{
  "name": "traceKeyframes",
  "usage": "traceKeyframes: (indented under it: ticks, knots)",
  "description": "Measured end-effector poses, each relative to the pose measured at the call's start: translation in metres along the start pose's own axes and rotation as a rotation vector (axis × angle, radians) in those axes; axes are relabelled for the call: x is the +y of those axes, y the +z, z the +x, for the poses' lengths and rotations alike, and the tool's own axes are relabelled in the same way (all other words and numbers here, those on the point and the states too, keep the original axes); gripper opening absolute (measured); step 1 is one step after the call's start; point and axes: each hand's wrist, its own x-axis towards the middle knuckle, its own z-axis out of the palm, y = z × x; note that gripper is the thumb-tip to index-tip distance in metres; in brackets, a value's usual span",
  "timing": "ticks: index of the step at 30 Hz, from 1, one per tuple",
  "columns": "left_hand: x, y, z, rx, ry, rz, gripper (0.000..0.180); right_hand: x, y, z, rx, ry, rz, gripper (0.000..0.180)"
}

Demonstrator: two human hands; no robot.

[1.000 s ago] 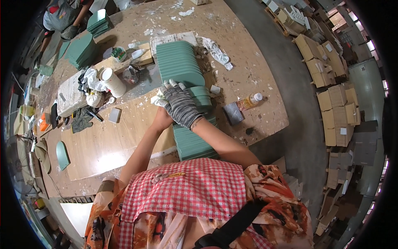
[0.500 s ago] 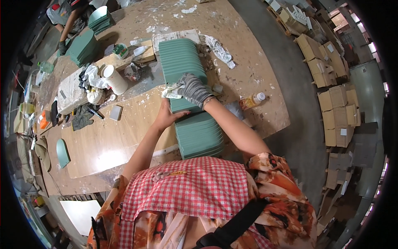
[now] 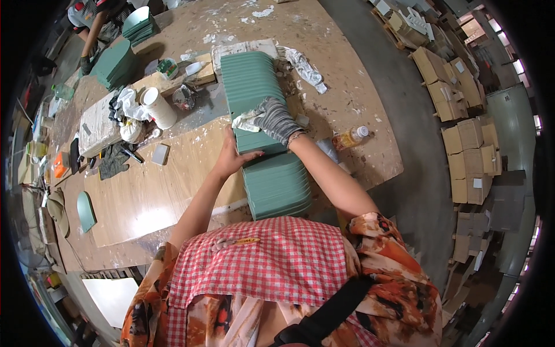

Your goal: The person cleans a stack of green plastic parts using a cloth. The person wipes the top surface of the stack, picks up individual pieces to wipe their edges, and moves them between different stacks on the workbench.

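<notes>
My right hand [image 3: 274, 120], in a grey striped knit glove, presses a white cloth [image 3: 247, 122] against the face of a green panel [image 3: 260, 142]. The cloth is bunched at the fingertips, near the panel's left edge. My bare left hand [image 3: 232, 157] grips that panel at its lower left, thumb along the near edge and fingers on the side. Beyond the hands, several green panels [image 3: 251, 75] with rounded corners lie overlapped in a row. A second overlapped row of green panels [image 3: 277, 188] lies between the hands and my apron.
A bottle of amber liquid [image 3: 351, 137] stands right of my forearm. Leftward are a white bucket [image 3: 157, 107], a dark glove [image 3: 115, 162], a small grey block [image 3: 161, 154] and a single green piece [image 3: 86, 211]. A co-worker's gloved hand [image 3: 86, 65] is by another green stack [image 3: 114, 63].
My right hand and the cloth have shifted slightly up and to the right across the panel. My left hand keeps its hold with little movement.
</notes>
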Motion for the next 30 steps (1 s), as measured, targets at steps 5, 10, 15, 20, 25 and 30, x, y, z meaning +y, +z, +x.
traceKeyframes:
  ticks: [5,10,15,20,25,30]
  knots:
    - [0.013,-0.003,0.004,-0.056,0.129,0.172,0.089,-0.026,0.033,0.009,0.231,-0.182,-0.183,0.034]
    - [-0.001,-0.004,-0.005,-0.005,0.04,0.116,0.088,-0.009,0.004,-0.005,0.131,-0.124,-0.141,0.024]
    - [0.004,-0.006,0.001,-0.046,0.044,0.016,0.084,0.027,-0.045,-0.006,0.255,-0.073,0.235,0.022]
    - [0.001,-0.003,0.002,-0.052,0.036,-0.05,0.084,-0.002,-0.027,-0.023,0.41,-0.14,0.463,0.024]
    - [-0.003,-0.002,0.001,-0.012,0.191,0.392,0.081,-0.032,0.041,-0.026,0.194,-0.178,-0.262,0.027]
    - [0.004,0.001,0.001,-0.054,-0.033,0.004,0.09,-0.02,0.01,-0.008,0.186,-0.281,-0.211,0.025]
